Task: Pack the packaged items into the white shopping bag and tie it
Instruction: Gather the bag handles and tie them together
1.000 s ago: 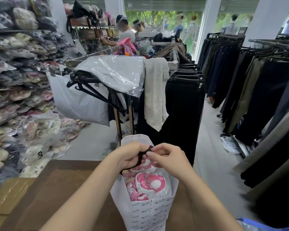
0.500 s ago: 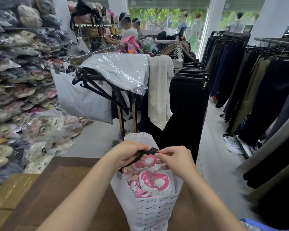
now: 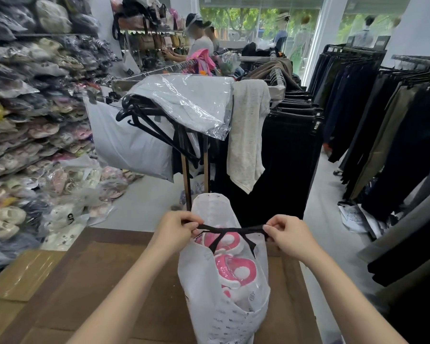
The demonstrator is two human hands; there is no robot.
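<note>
While left hand [image 3: 175, 229] at 9 o'clock and right hand [image 3: 287, 235] at 3 o'clock pinch the black cord [image 3: 230, 229] taut over the white shopping bag [image 3: 224, 316] on the counter [image 3: 97, 281], an even outward pull should cinch it; knot next.

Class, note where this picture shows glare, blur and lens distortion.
Head view: glare on the clear plastic wrap; shoe shelves at left blurred; clothes racks at right lean, distorted; left hand, right hand and black ties sharp.

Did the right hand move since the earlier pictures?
Yes. The right hand moved rightward, from over the white bag to past its right edge, stretching the black tie.
</note>
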